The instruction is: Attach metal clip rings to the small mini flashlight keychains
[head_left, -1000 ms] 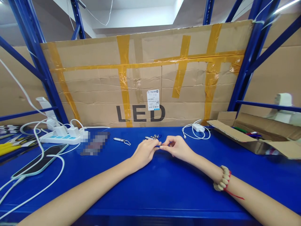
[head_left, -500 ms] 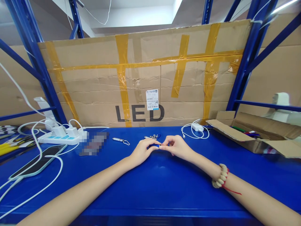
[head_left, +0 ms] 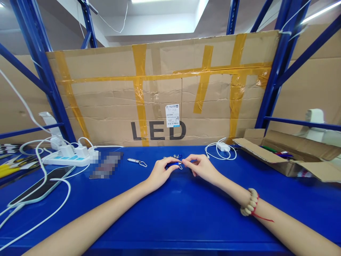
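Note:
My left hand [head_left: 160,172] and my right hand [head_left: 201,167] meet near the middle of the blue table [head_left: 170,213]. The left fingers curl round a small blue keychain flashlight [head_left: 172,164]. The right thumb and forefinger pinch its silver clip end [head_left: 181,165]. Just behind the hands lies a small cluster of silver keychain lights [head_left: 176,156]. Another silver keychain flashlight [head_left: 136,161] lies alone to the left.
A taped cardboard sheet marked LED [head_left: 165,92] stands behind the table. A power strip with chargers [head_left: 68,156] and a phone on a cable [head_left: 39,186] are at left. A white charger and cable [head_left: 221,149] and an open cardboard box [head_left: 290,156] sit at right.
Both hands have shifted slightly away from me. The blue flashlight shows more between them, and its silver clip is now visible at my right fingertips.

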The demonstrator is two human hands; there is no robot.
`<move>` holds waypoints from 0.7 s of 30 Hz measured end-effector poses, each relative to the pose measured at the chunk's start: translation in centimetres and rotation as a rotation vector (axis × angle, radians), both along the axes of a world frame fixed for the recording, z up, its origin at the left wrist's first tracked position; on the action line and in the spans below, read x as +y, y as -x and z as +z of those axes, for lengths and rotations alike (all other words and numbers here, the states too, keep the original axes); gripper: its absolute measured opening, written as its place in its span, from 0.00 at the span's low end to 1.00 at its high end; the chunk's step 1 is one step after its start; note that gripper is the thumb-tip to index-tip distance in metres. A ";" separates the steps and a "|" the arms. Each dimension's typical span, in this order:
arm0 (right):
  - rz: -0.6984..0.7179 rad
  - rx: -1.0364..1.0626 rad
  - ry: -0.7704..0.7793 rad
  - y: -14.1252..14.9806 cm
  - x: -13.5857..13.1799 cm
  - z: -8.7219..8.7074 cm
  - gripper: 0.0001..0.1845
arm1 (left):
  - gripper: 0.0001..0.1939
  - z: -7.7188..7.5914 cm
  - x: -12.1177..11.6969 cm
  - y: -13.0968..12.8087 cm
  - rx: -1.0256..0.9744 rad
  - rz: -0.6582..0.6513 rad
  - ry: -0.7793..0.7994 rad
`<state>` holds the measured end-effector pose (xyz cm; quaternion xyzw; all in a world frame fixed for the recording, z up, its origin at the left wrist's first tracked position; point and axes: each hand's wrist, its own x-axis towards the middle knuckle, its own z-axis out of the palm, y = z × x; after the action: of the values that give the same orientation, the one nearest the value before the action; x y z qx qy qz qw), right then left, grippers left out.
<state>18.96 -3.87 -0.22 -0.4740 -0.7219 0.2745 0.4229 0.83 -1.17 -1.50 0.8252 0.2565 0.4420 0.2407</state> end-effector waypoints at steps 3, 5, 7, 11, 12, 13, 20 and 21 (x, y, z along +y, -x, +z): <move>-0.165 -0.145 -0.176 -0.4 0.2 0.0 0.19 | 0.08 -0.2 0.4 0.1 -0.110 0.060 0.075; -0.283 -0.282 -0.292 -0.8 0.4 0.0 0.17 | 0.08 -0.4 0.8 0.2 -0.185 0.129 0.129; -0.335 -0.382 -0.368 -1.3 0.7 -0.1 0.18 | 0.09 -0.6 1.4 0.3 -0.229 0.206 0.168; -0.256 -0.539 -0.408 -1.8 1.3 -0.8 0.22 | 0.09 -1.0 2.1 0.4 -0.273 0.300 0.224; -0.209 -0.593 -0.394 -1.7 1.5 -1.1 0.24 | 0.09 -1.1 2.1 0.4 -0.289 0.313 0.232; -0.158 -0.647 -0.371 -1.6 1.7 -1.3 0.26 | 0.09 -1.1 2.2 0.3 -0.303 0.322 0.236; 0.017 -0.793 -0.197 -0.3 2.5 -2.1 0.34 | 0.07 -1.3 2.2 0.2 -0.311 0.315 0.201; 0.032 -0.791 -0.186 -0.3 2.6 -2.1 0.34 | 0.06 -1.3 2.2 0.2 -0.309 0.313 0.195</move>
<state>19.30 -1.29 -2.33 -0.4912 -0.8581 0.0110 0.1493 0.60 1.06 -2.84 0.6709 0.3830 0.5679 0.2842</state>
